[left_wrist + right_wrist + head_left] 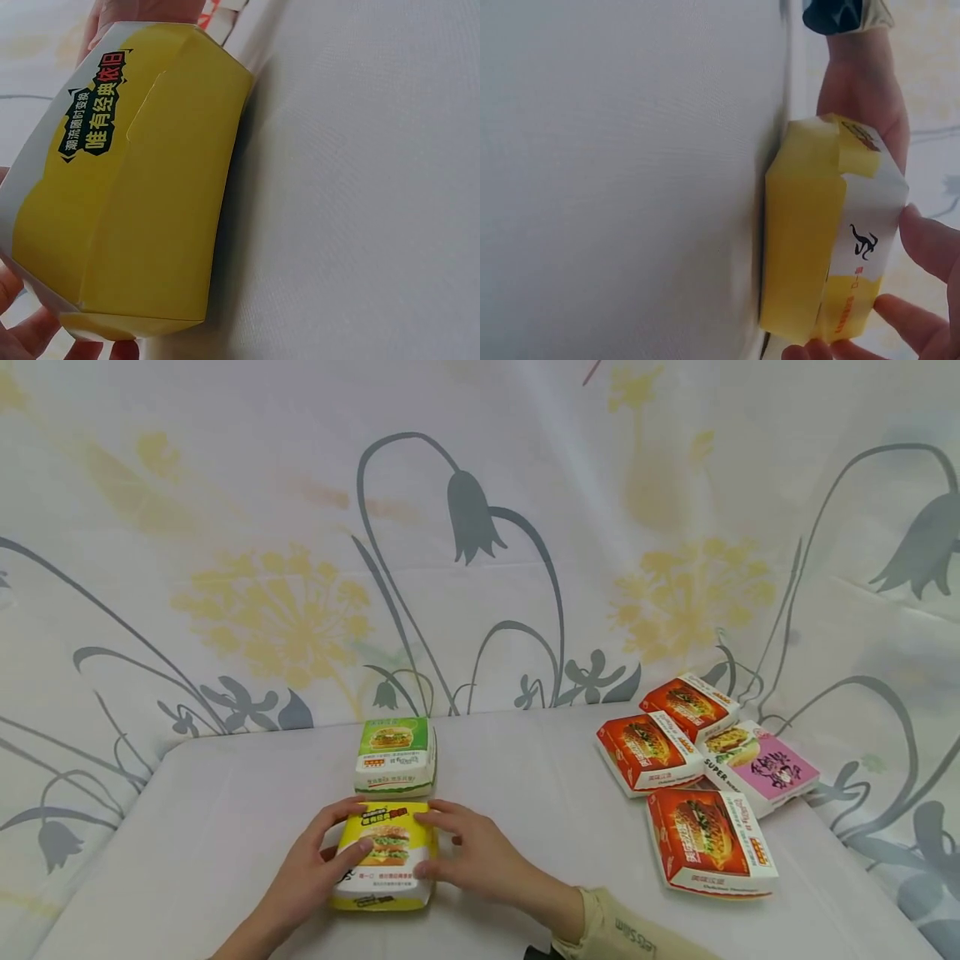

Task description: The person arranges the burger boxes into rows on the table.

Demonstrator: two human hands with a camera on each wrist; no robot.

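A yellow and white burger box (390,860) with a burger picture lies flat on the white table, between both hands. My left hand (303,868) grips its left side, the thumb lying over the top face and the fingers at the far left corner. From the right, my right hand (480,856) holds the opposite side, thumb near the front corner and fingers at the far edge. Directly behind stands a green and white burger box (396,756), close against the yellow one. In the left wrist view the yellow side wall (161,202) fills much of the frame.
At the right lie three red burger boxes, one at the back (688,706), one in the middle (648,752) and one nearer (708,843). A pink and white box (761,764) sits beside them, tilted. Behind the table (525,777) hangs a flower-patterned cloth (517,468).
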